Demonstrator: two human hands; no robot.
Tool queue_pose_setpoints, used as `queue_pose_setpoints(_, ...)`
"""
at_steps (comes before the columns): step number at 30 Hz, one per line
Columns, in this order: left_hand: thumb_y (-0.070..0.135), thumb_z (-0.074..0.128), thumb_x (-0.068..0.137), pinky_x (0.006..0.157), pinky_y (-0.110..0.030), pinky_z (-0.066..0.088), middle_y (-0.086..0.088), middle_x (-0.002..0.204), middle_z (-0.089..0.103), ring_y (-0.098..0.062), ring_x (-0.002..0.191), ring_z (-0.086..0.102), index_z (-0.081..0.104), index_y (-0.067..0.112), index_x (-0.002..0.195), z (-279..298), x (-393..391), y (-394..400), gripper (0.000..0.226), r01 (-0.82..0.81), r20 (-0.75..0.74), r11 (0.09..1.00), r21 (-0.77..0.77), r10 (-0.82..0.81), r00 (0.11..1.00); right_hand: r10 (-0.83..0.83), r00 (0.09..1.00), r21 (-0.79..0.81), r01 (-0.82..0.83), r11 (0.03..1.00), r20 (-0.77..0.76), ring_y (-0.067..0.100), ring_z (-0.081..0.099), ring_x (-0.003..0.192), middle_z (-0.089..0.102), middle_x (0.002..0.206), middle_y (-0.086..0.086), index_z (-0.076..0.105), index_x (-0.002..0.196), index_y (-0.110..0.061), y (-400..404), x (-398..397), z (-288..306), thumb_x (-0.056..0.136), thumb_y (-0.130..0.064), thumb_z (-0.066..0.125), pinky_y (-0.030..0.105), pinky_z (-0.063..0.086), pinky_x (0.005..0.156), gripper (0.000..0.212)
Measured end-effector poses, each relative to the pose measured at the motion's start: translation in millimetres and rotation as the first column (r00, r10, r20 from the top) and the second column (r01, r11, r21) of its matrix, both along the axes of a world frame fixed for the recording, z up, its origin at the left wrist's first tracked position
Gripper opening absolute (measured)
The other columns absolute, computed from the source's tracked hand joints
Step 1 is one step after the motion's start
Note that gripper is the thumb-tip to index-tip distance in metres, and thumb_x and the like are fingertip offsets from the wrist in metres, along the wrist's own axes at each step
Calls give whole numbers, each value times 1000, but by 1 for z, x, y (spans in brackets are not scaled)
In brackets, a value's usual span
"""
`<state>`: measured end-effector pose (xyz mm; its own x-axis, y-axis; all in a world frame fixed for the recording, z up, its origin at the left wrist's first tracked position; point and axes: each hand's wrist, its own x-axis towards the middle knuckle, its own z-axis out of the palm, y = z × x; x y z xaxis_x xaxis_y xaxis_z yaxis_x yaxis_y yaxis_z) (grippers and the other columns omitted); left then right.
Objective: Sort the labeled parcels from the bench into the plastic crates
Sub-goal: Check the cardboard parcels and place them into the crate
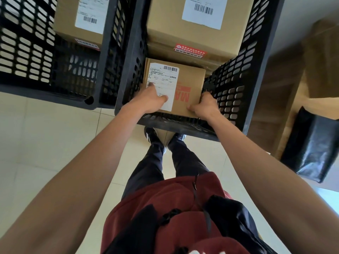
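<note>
The small parcel (174, 87), label up, sits inside the right-hand crate (256, 57) at its near end, just at 6 o'clock from the large labelled box (198, 24) that fills the far end, and it appears to touch that box's near face. The left hand (150, 99) lies on the white label with fingers spread and fairly straight, pressing down; the right hand (205, 105) curls round the parcel's near-right corner, thumb on top. The step looks like seating the parcel, so the sound way is to lower it level, keep the label facing up and readable, and slide it toward 12 o'clock until it sits flush against the large box. The right fingers sit close to the lattice wall at 3 o'clock, so they should ease out upward before letting go to avoid a pinch. At 10 o'clock the left crate (27, 52) holds another labelled box (78, 21).
</note>
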<state>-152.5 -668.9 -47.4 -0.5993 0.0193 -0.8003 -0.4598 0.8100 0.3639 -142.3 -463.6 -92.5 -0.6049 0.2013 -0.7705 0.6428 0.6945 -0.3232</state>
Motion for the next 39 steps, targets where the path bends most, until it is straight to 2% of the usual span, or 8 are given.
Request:
queue_pose_setpoints(7, 48, 52, 104, 126, -57, 22, -21, 171, 2, -43, 155, 14, 8, 14, 166, -20, -4, 1, 84, 75, 55, 987, -144, -68, 996, -9, 1000, -12, 9, 1000, 15, 32, 59, 128, 58, 141, 15, 46, 142, -7, -6, -3, -5, 87, -24, 84, 44, 54, 105, 69)
queue_pose_setpoints(12, 50, 48, 105, 123, -57, 30, -28, 169, -8, -48, 154, 18, 14, 13, 165, -22, -1, 4, 79, 205, 70, 958, -199, -195, 978, 9, 1000, 2, -9, 1000, 8, 33, 60, 126, 57, 139, 16, 47, 141, -6, -6, -3, -9, 89, -25, 83, 45, 55, 103, 67)
queue_pose_setpoints(16, 52, 47, 103, 113, -57, 42, -28, 166, 19, -46, 145, 37, 42, 9, 153, -16, 3, 1, 66, 296, 60, 924, -244, -290, 955, 26, 1000, -1, -26, 1000, -11, 33, 61, 123, 57, 139, 17, 48, 139, -6, -5, 0, -12, 89, -29, 83, 45, 55, 102, 65)
queue_pose_setpoints(20, 48, 46, 105, 87, -42, 47, -16, 135, 57, -33, 112, 55, 60, 10, 136, -3, 11, 5, 51, 358, -21, 902, -243, -374, 927, 56, 998, 13, -55, 998, -13, 34, 61, 124, 57, 138, 18, 47, 140, -4, -9, -1, -12, 90, -30, 81, 42, 55, 100, 65)
queue_pose_setpoints(27, 43, 48, 105, 84, -39, 50, -11, 137, 59, -31, 110, 59, 57, 13, 139, 12, 11, 2, 47, 345, 7, 919, -188, -350, 937, 96, 995, 9, -96, 995, -3, 34, 61, 123, 58, 137, 17, 48, 140, -6, -9, 0, -8, 93, -31, 77, 44, 56, 100, 61)
queue_pose_setpoints(32, 42, 47, 107, 88, -40, 52, -8, 142, 60, -30, 113, 61, 58, 14, 141, 39, 17, -3, 45, 258, -147, 956, -138, -277, 949, 106, 993, -10, -107, 994, -43, 31, 64, 116, 65, 131, 13, 58, 137, -14, -1, 2, 12, 95, -28, 67, 37, 56, 92, 45)
queue_pose_setpoints(35, 39, 49, 108, 113, -46, 44, 1, 157, 50, -21, 140, 49, 49, 22, 154, 61, 28, -9, 49, 166, -331, 985, 56, -139, 933, 113, 981, -19, -117, 993, -157, 29, 64, 121, 67, 133, 10, 60, 139, -15, 3, 10, 43, 100, -25, 63, 31, 50, 90, 41)
queue_pose_setpoints(39, 29, 54, 106, 110, -45, 49, 11, 144, 60, -7, 129, 57, 56, 23, 148, 74, 46, -26, 43, 55, -495, 951, 304, 108, 862, 69, 939, -52, -91, 994, -338, 21, 61, 127, 64, 141, 5, 55, 147, -17, 12, 34, 91, 104, -27, 61, 30, 48, 101, 45)
